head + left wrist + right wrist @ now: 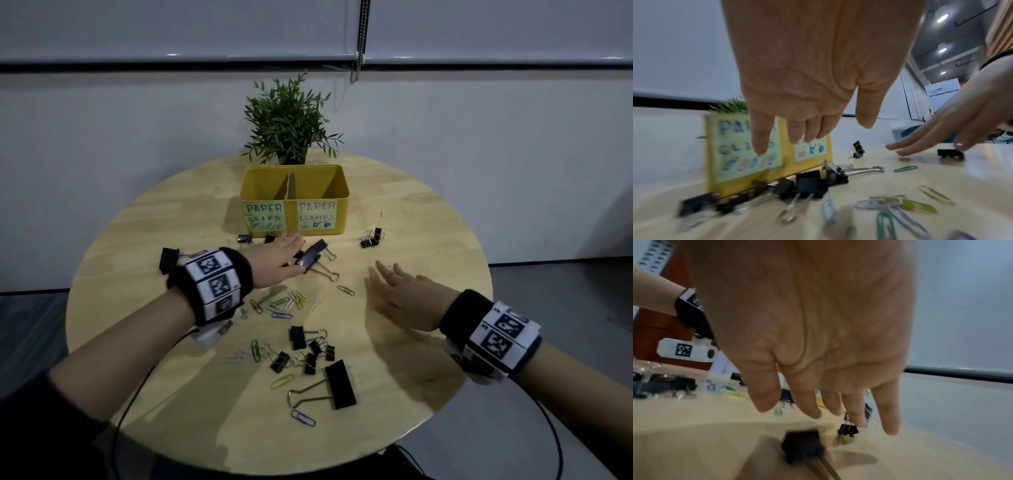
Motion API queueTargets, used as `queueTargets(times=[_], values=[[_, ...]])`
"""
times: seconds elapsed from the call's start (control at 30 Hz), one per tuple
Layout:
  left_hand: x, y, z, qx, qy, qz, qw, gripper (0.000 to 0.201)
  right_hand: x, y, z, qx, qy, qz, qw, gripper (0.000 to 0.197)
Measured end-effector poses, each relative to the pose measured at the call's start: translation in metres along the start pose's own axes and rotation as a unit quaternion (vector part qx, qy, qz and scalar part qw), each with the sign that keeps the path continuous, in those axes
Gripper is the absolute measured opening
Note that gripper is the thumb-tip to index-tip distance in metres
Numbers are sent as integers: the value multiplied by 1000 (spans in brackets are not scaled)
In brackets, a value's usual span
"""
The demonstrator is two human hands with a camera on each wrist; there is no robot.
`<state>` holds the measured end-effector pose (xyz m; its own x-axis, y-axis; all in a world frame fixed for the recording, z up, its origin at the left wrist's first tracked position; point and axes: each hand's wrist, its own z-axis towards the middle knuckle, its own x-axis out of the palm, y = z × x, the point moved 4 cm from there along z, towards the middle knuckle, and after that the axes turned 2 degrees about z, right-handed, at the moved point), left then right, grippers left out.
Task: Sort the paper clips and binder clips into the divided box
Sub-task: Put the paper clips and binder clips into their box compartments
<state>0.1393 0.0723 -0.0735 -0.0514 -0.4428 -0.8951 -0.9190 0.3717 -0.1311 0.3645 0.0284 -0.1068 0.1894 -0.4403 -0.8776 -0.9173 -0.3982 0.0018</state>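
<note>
table [171, 219]: pale matt wood | box [342, 209]: yellow, smooth, paper labels | binder clips [339, 384]: black, metal wire handles

Black wristbands [212, 284], checkered marker tags

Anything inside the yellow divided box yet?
The yellow divided box shows its cardboard divider and bare upper inner walls. Its front wall hides the floor of both compartments, so any clips lying there cannot be seen.
</note>
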Motion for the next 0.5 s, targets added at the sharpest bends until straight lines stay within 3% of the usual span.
queueTargets(times=[0.07,0.2,0.3,0.37,0.43,0.5], values=[[3,15,-25,-17,4,-5,1000,68,-7,14,3,-25,3,-25,999,63],[12,37,-63,-32,-25,31,999,53,-14,40,8,-8,49,-111,993,60],[25,32,-79,11,-50,20,998,45,-14,49,15,7,55,-155,986,62],[35,17,-84,53,-58,30,996,48,-18,51,13,8,18,-161,987,62],[44,2,-86,81,-49,56,994,55,-20,57,2,-59,-10,-138,989,61],[55,-9,-88,97,-2,92,991,64,-17,67,-19,-145,27,-89,985,59]])
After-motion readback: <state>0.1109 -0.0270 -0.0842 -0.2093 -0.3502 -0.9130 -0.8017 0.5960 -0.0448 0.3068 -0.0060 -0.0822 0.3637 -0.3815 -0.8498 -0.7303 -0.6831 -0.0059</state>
